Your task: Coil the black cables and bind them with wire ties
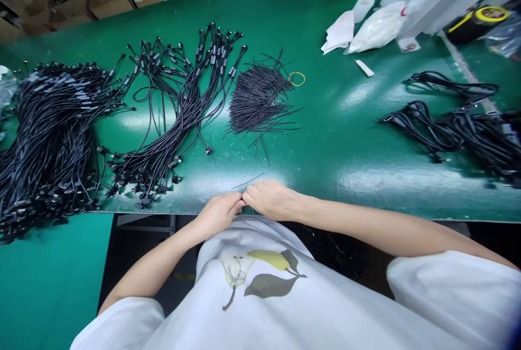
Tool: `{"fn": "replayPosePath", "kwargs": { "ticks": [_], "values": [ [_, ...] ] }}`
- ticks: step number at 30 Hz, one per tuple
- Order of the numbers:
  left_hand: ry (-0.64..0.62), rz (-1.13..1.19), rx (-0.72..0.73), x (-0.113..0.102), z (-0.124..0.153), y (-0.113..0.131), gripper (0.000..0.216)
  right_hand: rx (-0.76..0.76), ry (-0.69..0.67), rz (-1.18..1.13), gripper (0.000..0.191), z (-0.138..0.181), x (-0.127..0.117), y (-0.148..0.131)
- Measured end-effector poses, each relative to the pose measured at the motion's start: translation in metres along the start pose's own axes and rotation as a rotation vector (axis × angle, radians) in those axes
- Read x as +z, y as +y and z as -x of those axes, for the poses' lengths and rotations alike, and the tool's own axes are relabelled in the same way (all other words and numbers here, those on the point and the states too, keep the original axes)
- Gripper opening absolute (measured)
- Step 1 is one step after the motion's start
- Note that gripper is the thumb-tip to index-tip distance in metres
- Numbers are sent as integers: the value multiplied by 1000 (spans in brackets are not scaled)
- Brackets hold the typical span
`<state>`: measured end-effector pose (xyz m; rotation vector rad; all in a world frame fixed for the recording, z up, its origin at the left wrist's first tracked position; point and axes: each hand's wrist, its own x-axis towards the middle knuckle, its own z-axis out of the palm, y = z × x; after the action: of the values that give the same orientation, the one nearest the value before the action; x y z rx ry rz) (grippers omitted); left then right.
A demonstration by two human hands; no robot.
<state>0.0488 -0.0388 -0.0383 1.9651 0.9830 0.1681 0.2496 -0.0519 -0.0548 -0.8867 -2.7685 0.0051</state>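
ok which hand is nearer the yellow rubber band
Right. The right hand lies on the near side of the yellow rubber band, a bit to its left; the left hand is farther left.

That person (268,252) over there wears the head camera close above the green desk (325,122), facing forward and down across it.

Can't tell what, if anything, the left hand (218,212) and right hand (271,198) grip; cable pile (49,133) left of them's cropped.
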Motion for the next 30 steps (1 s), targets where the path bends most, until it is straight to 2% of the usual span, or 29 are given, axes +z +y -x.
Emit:
{"fn": "replayPosePath", "kwargs": {
  "ticks": [3,6,7,9,10,12,13,15,18,21,23,25,28,30],
  "values": [
    [12,17,-37,3,-6,-6,24,21,-67,-51,29,-2,0,4],
    [87,91,-92,8,-7,-11,26,53,-117,-256,29,-3,-13,33],
    [103,169,-128,9,-7,-13,28,121,-77,-320,30,-2,-18,51],
    [147,398,-206,9,-8,-17,34,380,67,-345,31,-1,-24,95],
    [175,534,-234,8,-9,-18,36,553,137,-283,30,0,-25,120],
    [223,790,-253,6,-12,-17,37,785,156,-147,24,1,-18,164],
    [239,890,-248,4,-14,-14,37,826,126,-102,22,1,-14,181],
    [270,1020,-235,0,-17,-8,36,816,47,-39,19,1,-4,201],
    [322,1112,-218,-4,-21,3,36,752,0,72,20,2,4,204],
    [336,1167,-200,-5,-24,12,37,769,63,143,22,6,5,197],
    [320,1183,-179,-5,-27,15,37,805,99,118,22,6,6,196],
    [303,1190,-155,-4,-28,19,39,822,76,51,19,2,8,198],
    [312,1197,-133,-4,-26,22,38,791,22,-1,15,-3,6,204],
    [337,1202,-136,-4,-22,22,37,761,51,12,16,-3,1,207]
  ]
}}
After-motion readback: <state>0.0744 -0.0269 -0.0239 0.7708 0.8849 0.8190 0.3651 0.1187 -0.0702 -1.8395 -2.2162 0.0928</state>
